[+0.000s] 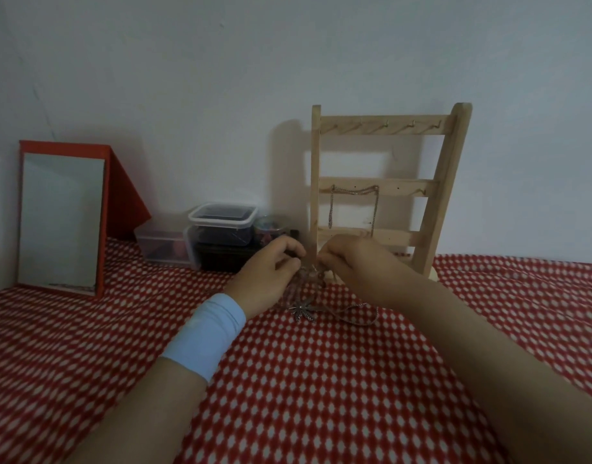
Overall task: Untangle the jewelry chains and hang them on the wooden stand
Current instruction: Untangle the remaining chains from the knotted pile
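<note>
A wooden stand point(435, 182) with three hooked rails leans against the wall. One silver chain point(331, 205) hangs from its middle rail. In front of its base, my left hand point(271, 272) and my right hand point(351, 262) pinch a tangled silver chain point(309, 272) between them, fingers curled and close together. A leaf-shaped pendant point(302, 312) of that tangle lies on the red patterned cloth point(321, 380), with a loop of chain point(358, 314) trailing right under my right forearm. My left wrist wears a light blue band.
A red-framed mirror point(62, 219) stands at the left against the wall. Clear plastic boxes point(222, 226) stacked on a dark box, a flat clear container point(164, 246) and a small jar point(271, 227) sit just left of the stand.
</note>
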Demonstrator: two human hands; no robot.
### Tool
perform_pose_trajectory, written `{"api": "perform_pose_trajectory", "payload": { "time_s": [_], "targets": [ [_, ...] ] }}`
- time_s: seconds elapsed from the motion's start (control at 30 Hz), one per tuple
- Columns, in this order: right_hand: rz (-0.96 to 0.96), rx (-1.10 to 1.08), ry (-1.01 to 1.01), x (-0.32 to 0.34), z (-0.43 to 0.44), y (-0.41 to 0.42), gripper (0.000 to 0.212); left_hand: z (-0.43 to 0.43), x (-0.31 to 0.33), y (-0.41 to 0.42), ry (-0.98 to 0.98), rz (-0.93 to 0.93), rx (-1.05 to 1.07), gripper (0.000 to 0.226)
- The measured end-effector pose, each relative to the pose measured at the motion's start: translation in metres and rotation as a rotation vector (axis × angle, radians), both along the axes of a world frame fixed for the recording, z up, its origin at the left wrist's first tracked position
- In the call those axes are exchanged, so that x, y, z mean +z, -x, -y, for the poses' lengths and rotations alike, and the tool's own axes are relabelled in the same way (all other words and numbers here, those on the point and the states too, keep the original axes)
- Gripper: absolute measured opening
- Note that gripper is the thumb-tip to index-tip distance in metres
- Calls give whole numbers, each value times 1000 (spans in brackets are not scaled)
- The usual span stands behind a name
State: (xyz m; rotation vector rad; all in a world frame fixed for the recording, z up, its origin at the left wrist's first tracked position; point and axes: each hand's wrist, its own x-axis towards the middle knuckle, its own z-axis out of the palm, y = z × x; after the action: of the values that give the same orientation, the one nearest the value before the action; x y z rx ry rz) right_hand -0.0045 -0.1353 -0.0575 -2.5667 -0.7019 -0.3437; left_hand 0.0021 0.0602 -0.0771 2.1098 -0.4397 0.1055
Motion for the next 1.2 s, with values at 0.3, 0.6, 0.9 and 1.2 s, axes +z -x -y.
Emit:
{"api": "perform_pose_trajectory", "payload": {
  "time_s": [0.3, 0.6, 0.9, 1.2],
  "targets": [
    [-73, -54, -86, -4, -6, -1, 35, 13, 0, 9, -6, -14, -30, 8],
    [-714, -67, -661, -10, 3, -5, 73, -12, 9, 1, -133, -139, -201, 14],
    [-839, 125, -894, -8, 8, -6, 18, -23, 7, -7, -198, 26, -73, 23],
    [-488, -90, -621, -6, 9, -10, 14, -18, 5, -3, 218, -114, 67, 27]
  ]
}}
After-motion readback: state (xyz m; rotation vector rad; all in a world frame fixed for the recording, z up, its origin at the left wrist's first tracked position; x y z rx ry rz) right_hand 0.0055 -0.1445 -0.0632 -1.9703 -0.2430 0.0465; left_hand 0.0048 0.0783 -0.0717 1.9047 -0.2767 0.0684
